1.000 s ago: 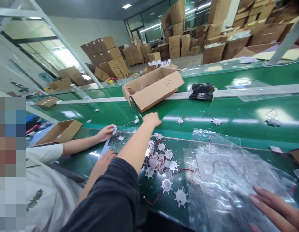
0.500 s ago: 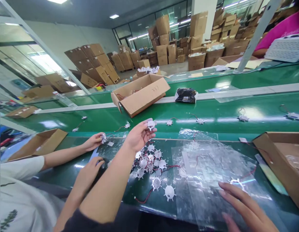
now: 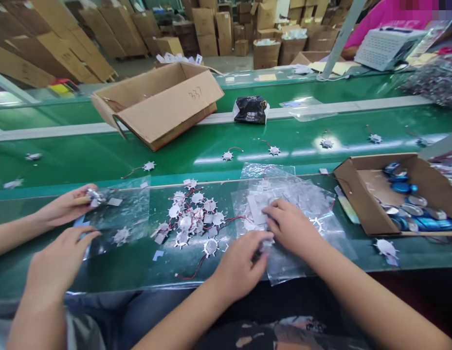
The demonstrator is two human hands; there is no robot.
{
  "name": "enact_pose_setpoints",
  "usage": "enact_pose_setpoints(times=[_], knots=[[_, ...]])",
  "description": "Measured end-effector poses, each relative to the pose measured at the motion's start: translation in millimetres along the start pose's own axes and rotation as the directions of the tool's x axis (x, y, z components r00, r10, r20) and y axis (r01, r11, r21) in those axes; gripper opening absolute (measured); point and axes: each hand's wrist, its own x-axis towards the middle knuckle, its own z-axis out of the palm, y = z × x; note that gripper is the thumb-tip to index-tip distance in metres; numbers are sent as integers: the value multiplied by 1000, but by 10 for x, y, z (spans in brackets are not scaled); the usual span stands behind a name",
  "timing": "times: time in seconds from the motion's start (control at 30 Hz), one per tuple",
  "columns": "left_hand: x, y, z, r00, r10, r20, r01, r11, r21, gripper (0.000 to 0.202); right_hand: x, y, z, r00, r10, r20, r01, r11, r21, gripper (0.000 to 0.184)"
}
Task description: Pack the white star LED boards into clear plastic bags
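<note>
My left hand (image 3: 242, 262) is closed, its thumb and fingers pinching a small round white part with short prongs (image 3: 266, 244), mostly hidden by the fingers. Close beside it, my right hand (image 3: 293, 226) rests over clear plastic bags (image 3: 306, 194), its fingers bent and drawn together. Its fingertips are at the edge of a pale strip (image 3: 257, 209); what they pinch, if anything, is hidden. To the left of my hands lies a pile of similar pronged white parts (image 3: 185, 222) with thin red wires. One single part (image 3: 211, 247) lies in front of the pile.
At the left, a co-worker's hands (image 3: 72, 209) handle a similar part over a plastic bag. An open box (image 3: 167, 112) and a black packet (image 3: 251, 110) stand behind the green belt (image 3: 196, 160), which carries spaced parts. A carton (image 3: 371, 194) holds blue and silver discs.
My left hand has come down from above the pile to the bags, still holding the white part. The right hand has moved left and its fingers have drawn together. The view has turned right and downward.
</note>
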Motion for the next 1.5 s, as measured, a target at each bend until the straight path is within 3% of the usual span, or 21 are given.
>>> enact_pose_setpoints(times=[0.03, 0.1, 0.2, 0.57, 0.7, 1.07, 1.17, 1.4, 1.5], knots=[[-31, -40, 42, 990, 113, 84, -126, 978, 169, 35, 29, -3, 10, 1000, 8, -5, -8, 1000, -13, 27], [-60, -99, 92, 953, 233, 196, -292, 879, 377, 37, 30, -4, 36, 1000, -8, -17, 8, 1000, -12, 25], [-50, -137, 115, 936, 255, 242, -345, 803, 486, 40, -28, 6, 69, 999, -31, -33, 32, 999, 30, 22], [-28, -144, 99, 925, 249, 288, -369, 776, 512, 37, 22, 49, 56, 999, 44, 7, -45, 981, 189, 15], [-26, -132, 96, 927, 249, 282, -365, 774, 517, 35, -24, 36, 67, 999, 20, -26, -15, 983, 184, 25], [-27, -149, 104, 913, 280, 297, -398, 769, 500, 36, 30, 10, -11, 999, 22, 44, -29, 987, 161, 17], [-24, -147, 110, 914, 286, 289, -399, 768, 501, 37, 22, -4, -34, 999, -13, 41, 8, 993, 116, 21], [-16, -151, 102, 911, 295, 289, -406, 765, 500, 36, 73, -100, -90, 991, -33, 126, 53, 986, -157, 15], [-22, -160, 113, 914, 280, 292, -396, 772, 498, 37, 107, -116, -124, 987, -102, 123, 129, 965, -230, 16]])
